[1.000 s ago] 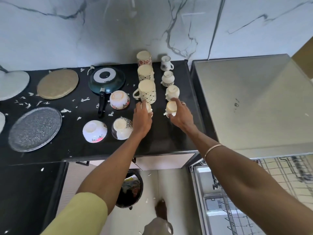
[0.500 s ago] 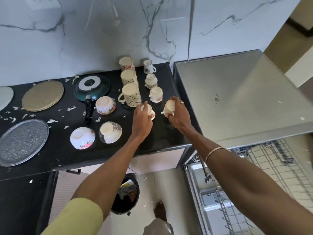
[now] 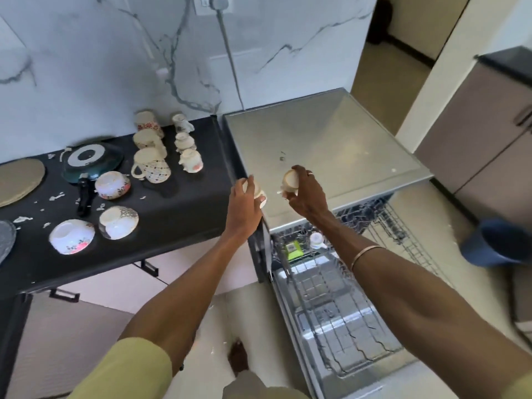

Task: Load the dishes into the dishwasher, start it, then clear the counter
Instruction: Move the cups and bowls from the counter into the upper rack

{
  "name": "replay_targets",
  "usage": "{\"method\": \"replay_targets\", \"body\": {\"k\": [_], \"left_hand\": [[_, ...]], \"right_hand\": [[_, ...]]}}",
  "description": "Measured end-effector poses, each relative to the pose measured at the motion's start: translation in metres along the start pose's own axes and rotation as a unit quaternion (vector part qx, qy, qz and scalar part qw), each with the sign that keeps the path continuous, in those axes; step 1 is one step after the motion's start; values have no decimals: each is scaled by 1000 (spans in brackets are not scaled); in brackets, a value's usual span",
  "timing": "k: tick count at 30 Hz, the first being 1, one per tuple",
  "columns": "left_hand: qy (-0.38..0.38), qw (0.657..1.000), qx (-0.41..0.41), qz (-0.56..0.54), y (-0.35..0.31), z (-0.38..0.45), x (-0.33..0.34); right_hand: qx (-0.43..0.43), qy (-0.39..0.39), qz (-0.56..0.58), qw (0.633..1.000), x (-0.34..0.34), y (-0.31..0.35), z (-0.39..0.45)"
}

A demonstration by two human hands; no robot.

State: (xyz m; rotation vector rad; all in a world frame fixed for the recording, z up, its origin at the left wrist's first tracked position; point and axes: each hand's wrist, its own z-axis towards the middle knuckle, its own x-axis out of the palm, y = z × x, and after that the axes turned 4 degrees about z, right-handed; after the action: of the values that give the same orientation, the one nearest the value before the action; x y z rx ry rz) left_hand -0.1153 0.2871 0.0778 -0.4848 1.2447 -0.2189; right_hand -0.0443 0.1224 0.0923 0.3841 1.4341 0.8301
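My left hand (image 3: 244, 203) grips a small cream cup (image 3: 258, 193), mostly hidden by my fingers, above the counter's right edge. In my right hand (image 3: 304, 192) is a second small cream cup (image 3: 290, 180), held bottom up over the steel dishwasher top (image 3: 331, 145). Below both hands the dishwasher stands open with its wire rack (image 3: 339, 306) pulled out; one white cup (image 3: 315, 239) sits in the upper rack. Several mugs (image 3: 152, 165), small cups (image 3: 190, 160) and three overturned bowls (image 3: 112, 185) stay on the black counter (image 3: 178, 214).
A dark frying pan (image 3: 90, 161) lies upside down at the counter's back, and a round tan plate (image 3: 17, 180) at the left edge. White scraps dot the counter. A blue bucket (image 3: 498, 243) stands on the floor at right. My foot (image 3: 238, 355) is beside the open door.
Both hands lifted their cups off the counter and carried them right, toward the dishwasher. My view swung right, bringing the open racks and the blue bucket into sight.
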Motion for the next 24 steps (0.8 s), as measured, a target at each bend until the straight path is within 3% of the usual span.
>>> {"method": "replay_targets", "body": {"k": [5,12,18,24], "left_hand": [[-7,1000,19,-12,-73,-38,35],[45,996,76,-7,-131,-82,95],[98,994,12,-48,-118,-112,156],[167,984,-58,-18,-75,-115,222]], "right_hand": [[10,7,-1,1000,-51,-60,-38],[52,7,1,999,-82,-135,-73],[87,44,4,995,-54,-189,-86],[139,96,12,986,18,-252,-89]]}}
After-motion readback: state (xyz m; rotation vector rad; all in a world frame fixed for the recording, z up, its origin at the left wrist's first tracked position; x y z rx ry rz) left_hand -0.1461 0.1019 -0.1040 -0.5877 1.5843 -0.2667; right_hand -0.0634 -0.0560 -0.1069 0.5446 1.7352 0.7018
